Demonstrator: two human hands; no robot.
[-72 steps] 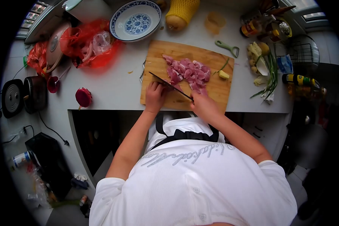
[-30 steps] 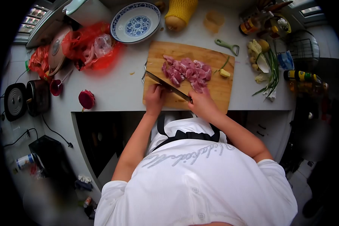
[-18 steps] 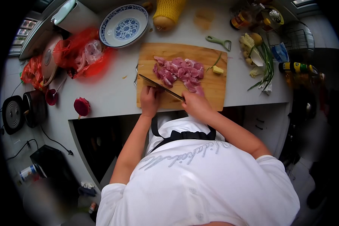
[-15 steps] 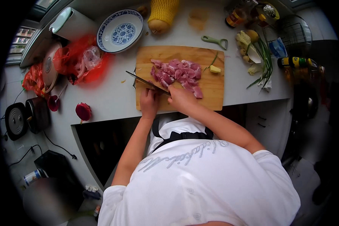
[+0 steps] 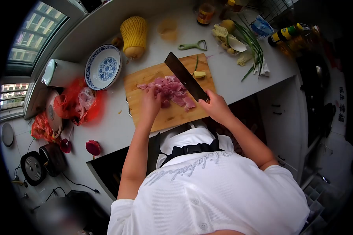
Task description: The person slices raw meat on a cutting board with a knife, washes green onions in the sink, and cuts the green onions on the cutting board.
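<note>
My right hand is closed around the handle of a cleaver, its dark blade raised and slanting up to the left above the cutting board. Pink slices of raw meat lie in a loose pile on the wooden cutting board. At the pile's left end, my left hand presses in with curled fingers gripping at the meat, the fingertips partly hidden. Beyond the blade, a small yellow piece of what looks like ginger sits near the board's far right corner, beside a thin green stalk.
Left of the board stand a blue-and-white bowl, a red plastic bag and a dragon fruit. Behind it are a netted yellow squash and a green peeler. Green onions and bottles are at right.
The cleaver has lifted from the board's left front and swung right in my right hand. My left hand has moved onto the meat pile. The whole view has turned and shifted.
</note>
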